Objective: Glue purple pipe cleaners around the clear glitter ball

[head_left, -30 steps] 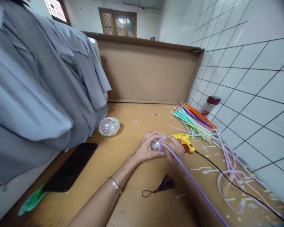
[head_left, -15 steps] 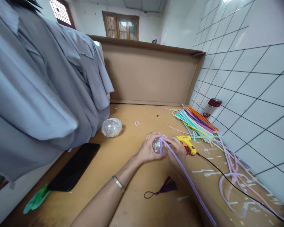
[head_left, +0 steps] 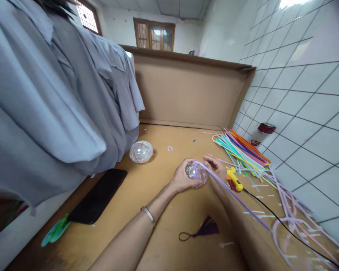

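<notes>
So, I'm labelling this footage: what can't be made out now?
In the head view:
Left side of the clear rounded piece: under the left hand.
Front of the yellow glue gun: behind the right hand.
End of the black cord: cut off, bottom right corner.
Blue scrap: too small to identify.

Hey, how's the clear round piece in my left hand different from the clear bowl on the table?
The clear round piece is gripped in your left hand; the clear bowl rests on the table. The round piece has a purple strip across it; the bowl shows none. Both are see-through with coloured bits.
</notes>
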Available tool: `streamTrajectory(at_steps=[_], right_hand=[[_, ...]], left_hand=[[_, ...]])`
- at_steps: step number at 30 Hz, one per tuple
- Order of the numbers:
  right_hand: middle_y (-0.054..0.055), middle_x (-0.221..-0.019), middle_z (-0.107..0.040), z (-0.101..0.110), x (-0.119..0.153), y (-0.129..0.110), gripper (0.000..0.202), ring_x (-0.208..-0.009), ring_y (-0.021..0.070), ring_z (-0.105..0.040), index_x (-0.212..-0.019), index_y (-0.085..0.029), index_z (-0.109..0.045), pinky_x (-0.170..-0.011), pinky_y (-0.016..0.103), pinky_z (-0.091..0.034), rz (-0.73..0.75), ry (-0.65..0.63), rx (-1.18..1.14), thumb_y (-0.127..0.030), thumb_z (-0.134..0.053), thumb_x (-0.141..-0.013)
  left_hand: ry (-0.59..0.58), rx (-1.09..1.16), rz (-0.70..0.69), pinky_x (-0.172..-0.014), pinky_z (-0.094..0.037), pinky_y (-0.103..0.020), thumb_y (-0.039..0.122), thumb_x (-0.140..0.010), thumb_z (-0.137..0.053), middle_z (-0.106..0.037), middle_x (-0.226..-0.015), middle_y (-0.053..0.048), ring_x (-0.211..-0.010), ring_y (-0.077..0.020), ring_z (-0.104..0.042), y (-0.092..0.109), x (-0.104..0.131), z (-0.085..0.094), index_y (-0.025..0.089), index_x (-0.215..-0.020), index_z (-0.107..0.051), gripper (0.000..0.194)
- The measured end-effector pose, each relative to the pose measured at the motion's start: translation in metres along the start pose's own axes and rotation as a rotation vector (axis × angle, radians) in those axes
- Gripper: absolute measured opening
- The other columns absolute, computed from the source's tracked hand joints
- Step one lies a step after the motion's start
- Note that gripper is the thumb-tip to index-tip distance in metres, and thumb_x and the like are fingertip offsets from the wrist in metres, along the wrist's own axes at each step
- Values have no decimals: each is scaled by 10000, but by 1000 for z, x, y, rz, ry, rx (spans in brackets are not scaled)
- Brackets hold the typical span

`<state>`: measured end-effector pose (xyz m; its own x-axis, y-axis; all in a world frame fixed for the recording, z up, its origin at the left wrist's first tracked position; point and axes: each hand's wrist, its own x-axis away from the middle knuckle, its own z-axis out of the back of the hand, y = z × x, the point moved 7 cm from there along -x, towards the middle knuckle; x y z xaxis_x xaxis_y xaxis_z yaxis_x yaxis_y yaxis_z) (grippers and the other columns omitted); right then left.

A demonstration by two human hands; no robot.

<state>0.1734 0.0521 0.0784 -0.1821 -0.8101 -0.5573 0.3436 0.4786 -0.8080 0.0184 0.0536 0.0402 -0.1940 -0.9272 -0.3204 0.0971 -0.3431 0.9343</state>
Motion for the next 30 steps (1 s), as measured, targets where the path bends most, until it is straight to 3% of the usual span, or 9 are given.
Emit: streamTrajectory(at_steps=[3,9,15,22,30], right_hand=[[58,-873,-700,0,11,-4,233,-816,205,-662,-926,-208,-727,-739,335,-548,23,-71,55,-363,-633,-780],[52,-932,-690,1,19,-31,219,-888,195,-654,-1012,-235,-724,-810,330,-527,250,-195,216,-323,-555,-904],[65,-873,-671,3,24,-42,277,-837,199,-613,-992,-228,-739,-756,337,-489,398,-174,364,-278,-470,-950],[63,-845,-678,-1,27,-48,267,-811,217,-587,-955,-245,-743,-736,363,-438,475,-190,530,-285,-479,-941],[77,-895,-681,-2,28,-41,259,-851,249,-600,-967,-237,-726,-782,385,-440,441,-205,482,-271,-470,-942]], left_hand=[[2,-20,-18,-999,-474,-396,261,-488,-882,-641,-1191,-67,-1096,-252,-615,-1,-1,0,209,-1199,-546,788],[-15,-75,-49,-993,-482,-404,287,-504,-879,-641,-1184,-76,-1088,-257,-620,3,0,-2,205,-1200,-546,775],[-21,-138,-118,-1029,-464,-412,274,-500,-876,-621,-1219,-79,-1126,-264,-605,8,2,-6,210,-1196,-546,773],[-27,-139,-149,-1034,-468,-409,248,-501,-872,-618,-1211,-73,-1131,-271,-604,12,2,-8,230,-1179,-563,746],[-28,-116,-149,-1033,-459,-408,251,-503,-858,-619,-1199,-78,-1126,-272,-600,12,2,-7,208,-1173,-563,734]])
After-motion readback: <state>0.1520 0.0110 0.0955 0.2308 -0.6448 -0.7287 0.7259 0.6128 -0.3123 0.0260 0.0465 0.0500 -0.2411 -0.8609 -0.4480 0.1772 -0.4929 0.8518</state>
